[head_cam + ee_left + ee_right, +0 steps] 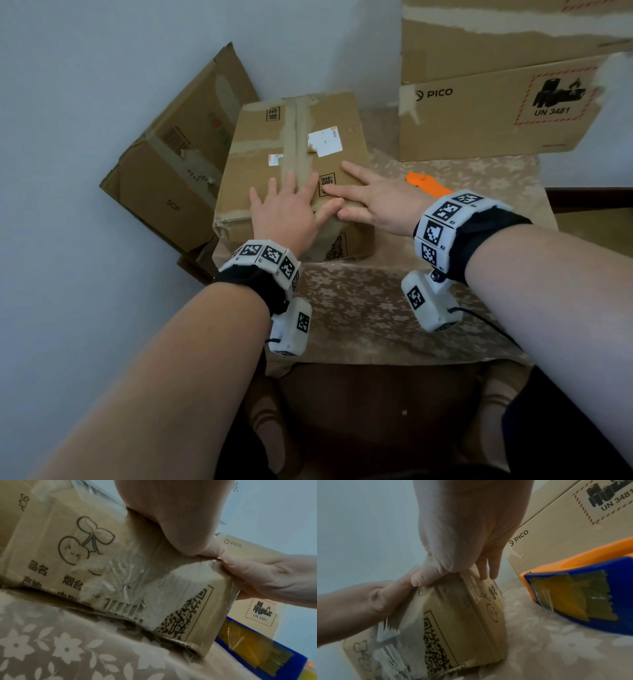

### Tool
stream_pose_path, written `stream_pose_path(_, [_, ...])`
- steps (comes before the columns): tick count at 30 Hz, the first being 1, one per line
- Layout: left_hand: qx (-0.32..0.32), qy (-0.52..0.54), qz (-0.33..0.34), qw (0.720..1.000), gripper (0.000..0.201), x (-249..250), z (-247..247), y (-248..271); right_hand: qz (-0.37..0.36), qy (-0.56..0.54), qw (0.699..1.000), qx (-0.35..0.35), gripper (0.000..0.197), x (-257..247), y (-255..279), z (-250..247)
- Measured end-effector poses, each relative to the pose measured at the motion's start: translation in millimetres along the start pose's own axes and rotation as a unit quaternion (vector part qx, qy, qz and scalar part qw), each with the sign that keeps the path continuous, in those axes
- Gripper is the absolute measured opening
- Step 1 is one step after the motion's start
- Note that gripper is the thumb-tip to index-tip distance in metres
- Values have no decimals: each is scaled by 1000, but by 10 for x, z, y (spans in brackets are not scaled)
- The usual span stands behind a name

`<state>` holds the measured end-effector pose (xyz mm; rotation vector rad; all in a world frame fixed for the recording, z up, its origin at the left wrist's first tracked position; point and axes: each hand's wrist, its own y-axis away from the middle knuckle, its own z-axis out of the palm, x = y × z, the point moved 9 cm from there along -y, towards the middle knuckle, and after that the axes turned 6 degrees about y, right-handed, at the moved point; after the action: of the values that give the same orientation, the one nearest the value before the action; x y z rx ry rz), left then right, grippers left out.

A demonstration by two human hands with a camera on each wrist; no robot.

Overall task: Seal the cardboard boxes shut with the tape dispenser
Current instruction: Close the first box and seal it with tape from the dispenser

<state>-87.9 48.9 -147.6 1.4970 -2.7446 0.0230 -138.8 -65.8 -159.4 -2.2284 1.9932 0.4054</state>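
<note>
Two hands are lying flat on top of the cardboard box (pixel 294 164) at the middle of the table (pixel 376 308), which is covered with a flowered cloth. The left hand (pixel 286 214) is pressing down with its fingers spread and straight, grasping nothing, its fingertips reaching the strip of tape (pixel 297 137) that is running along the box's top seam. The right hand (pixel 380 198) is doing the same from the other side, palm down, fingers stretched toward the seam and holding nothing; its thumb is touching the left thumb at the near top edge of the box. In the wrist views both thumbs are sitting right on that edge, where clear tape is folding over onto the front face with its printed code.

The tape dispenser (pixel 583 596), orange and blue with a tail of tape stuck across its front, is lying on the table to the right of the box, near the right wrist and apart from both hands. Behind it a larger box marked PICO (pixel 496 113) is standing at the back right, and another worn box (pixel 178 161) is leaning against the wall on the left.
</note>
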Motion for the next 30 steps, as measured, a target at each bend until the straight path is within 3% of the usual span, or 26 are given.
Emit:
stream_pose_path(10, [-6,-14,23,1000,86,25,15,-20,-13,28,999,10,70,17,-5,30])
stream_pose_path(17, [-52,-7,102,993,75,17,5,-64,3,12,1000,4,78,11,17,12])
stream_pose_path(22, [-48,-12,117,992,73,70,2,-51,40,50,998,-16,61,20,28,32])
stream_pose_path(30, [-93,-8,137,986,70,62,-26,-16,69,156,985,-30,60,-135,58,-80])
